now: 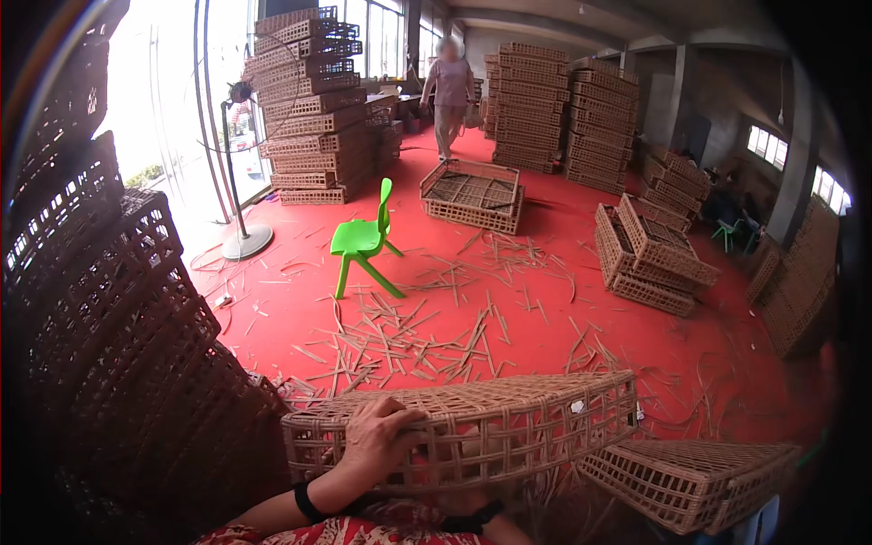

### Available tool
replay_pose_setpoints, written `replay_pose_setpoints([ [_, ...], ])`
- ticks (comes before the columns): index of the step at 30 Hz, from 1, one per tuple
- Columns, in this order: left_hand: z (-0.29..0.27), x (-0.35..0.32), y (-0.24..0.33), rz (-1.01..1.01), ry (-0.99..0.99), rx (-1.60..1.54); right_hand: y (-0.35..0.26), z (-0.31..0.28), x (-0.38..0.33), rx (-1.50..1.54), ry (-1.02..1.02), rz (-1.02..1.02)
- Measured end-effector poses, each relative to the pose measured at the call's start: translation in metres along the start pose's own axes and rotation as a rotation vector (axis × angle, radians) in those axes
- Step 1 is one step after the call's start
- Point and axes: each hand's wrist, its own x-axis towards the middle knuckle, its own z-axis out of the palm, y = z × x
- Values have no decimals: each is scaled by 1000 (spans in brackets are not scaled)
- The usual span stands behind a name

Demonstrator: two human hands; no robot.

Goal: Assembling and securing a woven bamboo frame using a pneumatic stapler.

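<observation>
A brown woven wicker basket, shallow with open lattice sides, is held tilted in front of me. My left hand grips its near rim at the left, the fingers curled over the edge. My right hand is low behind the basket's lattice side, so its fingers are mostly hidden. Dark bands circle both wrists. A similar wicker basket lies at the lower right, just past the held one.
Wicker stacks rise close at left, and at far left. More baskets lie on the red floor. Cane scraps are strewn around a green chair. A person stands farther back, near a stand fan.
</observation>
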Motion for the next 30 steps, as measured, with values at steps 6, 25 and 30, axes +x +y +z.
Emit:
replay_pose_setpoints([
  [6, 1, 2, -2, 7, 29, -45, 8, 0, -8, -52, 4, 43],
  [25, 3, 4, -9, -3, 48, -48, 27, -1, -34, -286, 43, 111],
  [30, 1, 3, -7, 2, 41, -36, 28, -2, -40, -360, 42, 106],
])
